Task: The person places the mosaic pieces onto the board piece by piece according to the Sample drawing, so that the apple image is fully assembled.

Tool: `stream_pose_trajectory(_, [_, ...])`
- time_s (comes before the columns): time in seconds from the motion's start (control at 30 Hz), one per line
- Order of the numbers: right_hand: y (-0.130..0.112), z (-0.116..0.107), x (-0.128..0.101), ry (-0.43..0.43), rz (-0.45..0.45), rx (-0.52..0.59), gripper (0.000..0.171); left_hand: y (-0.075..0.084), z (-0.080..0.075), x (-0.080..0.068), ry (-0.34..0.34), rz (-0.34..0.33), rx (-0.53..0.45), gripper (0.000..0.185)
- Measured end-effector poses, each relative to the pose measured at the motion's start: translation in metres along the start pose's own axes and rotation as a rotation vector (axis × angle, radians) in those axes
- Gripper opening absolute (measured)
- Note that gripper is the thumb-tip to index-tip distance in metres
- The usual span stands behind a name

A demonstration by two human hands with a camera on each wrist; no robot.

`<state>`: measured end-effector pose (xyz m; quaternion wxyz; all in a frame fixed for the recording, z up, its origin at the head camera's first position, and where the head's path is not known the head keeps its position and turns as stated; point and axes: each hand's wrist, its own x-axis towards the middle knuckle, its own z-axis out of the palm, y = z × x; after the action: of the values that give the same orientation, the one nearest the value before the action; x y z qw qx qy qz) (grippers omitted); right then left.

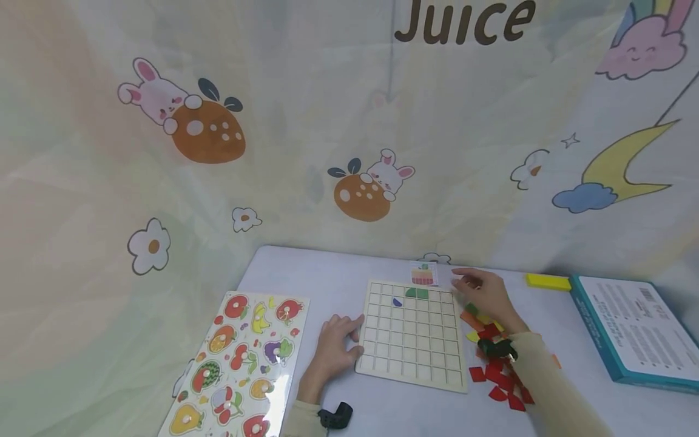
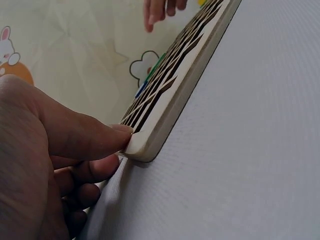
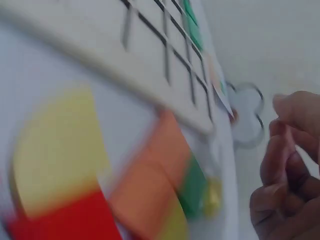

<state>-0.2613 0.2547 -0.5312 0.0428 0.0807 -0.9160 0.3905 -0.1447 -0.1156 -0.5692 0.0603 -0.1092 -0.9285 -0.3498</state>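
Observation:
A pale wooden board (image 1: pixel 409 340) with a square grid lies on the white table. Green pieces (image 1: pixel 417 293) and a blue piece (image 1: pixel 397 301) sit in its upper cells. My left hand (image 1: pixel 330 349) is at the board's left edge, with the thumb (image 2: pixel 92 132) touching a corner and the other fingers loosely bent. Beyond the upper right corner, my right hand (image 1: pixel 483 294) hovers near a small picture card (image 1: pixel 423 274). Its fingers (image 3: pixel 280 155) are loosely bent, and no piece shows between them. Under the right wrist lie red pieces (image 1: pixel 499 373) and orange pieces (image 3: pixel 150 185).
A fruit-patterned board (image 1: pixel 235 364) lies at the left. On the right are a teal-edged box (image 1: pixel 639 328) and a yellow block (image 1: pixel 548 281). Yellow pieces (image 3: pixel 60 155) lie among the loose ones. A printed cloth (image 1: pixel 284 152) hangs behind the table.

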Motion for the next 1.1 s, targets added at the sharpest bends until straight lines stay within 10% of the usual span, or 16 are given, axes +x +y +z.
stream_pose_trajectory(0.4, [0.058,-0.059,-0.026,-0.184,0.245,-0.188,0.052,-0.004,0.0,-0.002,-0.009,-0.004,0.003,0.065])
stream_pose_trajectory(1.1, [0.061,-0.063,-0.023,-0.209,0.215,-0.133,0.042,-0.008,0.0,0.003,-0.012,-0.012,-0.012,0.064])
